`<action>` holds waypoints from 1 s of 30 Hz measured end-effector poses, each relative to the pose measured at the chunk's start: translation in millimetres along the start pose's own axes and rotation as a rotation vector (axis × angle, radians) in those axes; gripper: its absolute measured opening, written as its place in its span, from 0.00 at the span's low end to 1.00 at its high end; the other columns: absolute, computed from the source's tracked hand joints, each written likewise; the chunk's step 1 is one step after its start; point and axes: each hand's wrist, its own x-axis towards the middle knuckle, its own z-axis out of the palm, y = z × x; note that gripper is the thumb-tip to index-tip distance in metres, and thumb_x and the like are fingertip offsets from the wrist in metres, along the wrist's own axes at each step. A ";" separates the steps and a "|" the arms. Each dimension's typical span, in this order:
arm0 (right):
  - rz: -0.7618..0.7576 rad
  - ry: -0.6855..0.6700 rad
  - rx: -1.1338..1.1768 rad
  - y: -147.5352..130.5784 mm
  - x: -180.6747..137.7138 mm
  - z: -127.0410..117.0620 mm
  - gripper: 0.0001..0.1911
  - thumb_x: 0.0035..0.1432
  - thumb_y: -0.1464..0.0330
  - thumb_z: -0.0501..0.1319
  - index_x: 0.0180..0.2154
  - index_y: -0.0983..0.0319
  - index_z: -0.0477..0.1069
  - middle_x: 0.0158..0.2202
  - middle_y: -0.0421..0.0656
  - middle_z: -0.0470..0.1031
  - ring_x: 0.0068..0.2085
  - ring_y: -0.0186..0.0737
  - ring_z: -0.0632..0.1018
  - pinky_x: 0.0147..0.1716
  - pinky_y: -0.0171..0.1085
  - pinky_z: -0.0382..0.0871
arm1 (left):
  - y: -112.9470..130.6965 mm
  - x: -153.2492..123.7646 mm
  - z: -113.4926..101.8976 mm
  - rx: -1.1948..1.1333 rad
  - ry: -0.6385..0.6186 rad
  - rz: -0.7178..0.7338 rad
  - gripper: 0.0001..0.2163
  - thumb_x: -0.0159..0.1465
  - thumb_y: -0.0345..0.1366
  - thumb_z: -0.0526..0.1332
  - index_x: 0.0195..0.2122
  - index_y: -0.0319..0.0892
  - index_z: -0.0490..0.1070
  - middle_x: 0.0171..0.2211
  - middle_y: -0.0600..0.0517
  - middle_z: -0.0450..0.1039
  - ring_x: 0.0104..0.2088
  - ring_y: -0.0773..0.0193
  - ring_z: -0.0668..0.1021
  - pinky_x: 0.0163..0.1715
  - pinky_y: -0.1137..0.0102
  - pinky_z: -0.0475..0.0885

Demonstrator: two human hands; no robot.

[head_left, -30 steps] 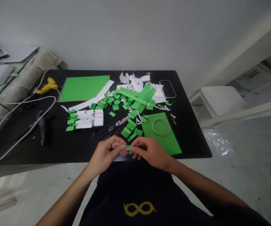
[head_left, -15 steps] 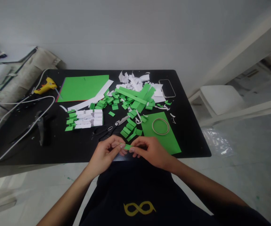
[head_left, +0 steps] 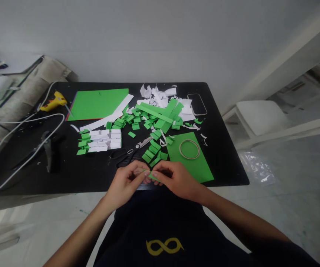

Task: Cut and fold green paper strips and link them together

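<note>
At the table's front edge, my left hand [head_left: 130, 181] and my right hand [head_left: 176, 180] pinch a small strip of green paper [head_left: 151, 175] between thumbs and fingers. Most of the strip is hidden by the fingertips, which almost meet. Just beyond my hands lie several folded green paper pieces [head_left: 153, 149]. Black-handled scissors [head_left: 135, 148] rest to their left, blades pointing away to the right. A green sheet [head_left: 197, 168] lies by my right hand, with a roll of tape [head_left: 189, 150] flat on it. White and green folded pieces stand in rows on a small panel [head_left: 105, 141].
A heap of green strips [head_left: 162, 115] and white paper scraps [head_left: 160, 97] covers the table's back middle. Green sheets [head_left: 98, 104] are stacked at the back left, near a yellow glue gun [head_left: 55, 102] and its looping white cable [head_left: 63, 118]. A white stool [head_left: 260, 116] stands right of the table.
My right hand has shifted slightly left and my fingertips are closer together, so less of the green strip shows. Everything else on the table stays put.
</note>
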 end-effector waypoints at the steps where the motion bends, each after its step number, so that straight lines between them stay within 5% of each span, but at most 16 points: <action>1: -0.007 0.003 -0.002 0.4 0.3 0.5 0.06 0.66 0.66 0.65 0.37 0.62 0.78 0.33 0.42 0.82 0.33 0.40 0.83 0.34 0.37 0.76 | -0.2 0.1 0.4 0.007 0.002 0.004 0.04 0.70 0.36 0.65 0.40 0.41 0.77 0.28 0.54 0.82 0.30 0.68 0.84 0.34 0.76 0.79; 30: -0.188 0.050 -0.268 -8.1 -3.0 -0.5 0.05 0.67 0.72 0.65 0.37 0.61 0.79 0.31 0.39 0.83 0.32 0.36 0.81 0.36 0.34 0.70 | 0.8 1.1 -1.2 0.044 0.001 -0.013 0.06 0.68 0.38 0.66 0.39 0.40 0.78 0.27 0.53 0.81 0.30 0.66 0.83 0.32 0.74 0.78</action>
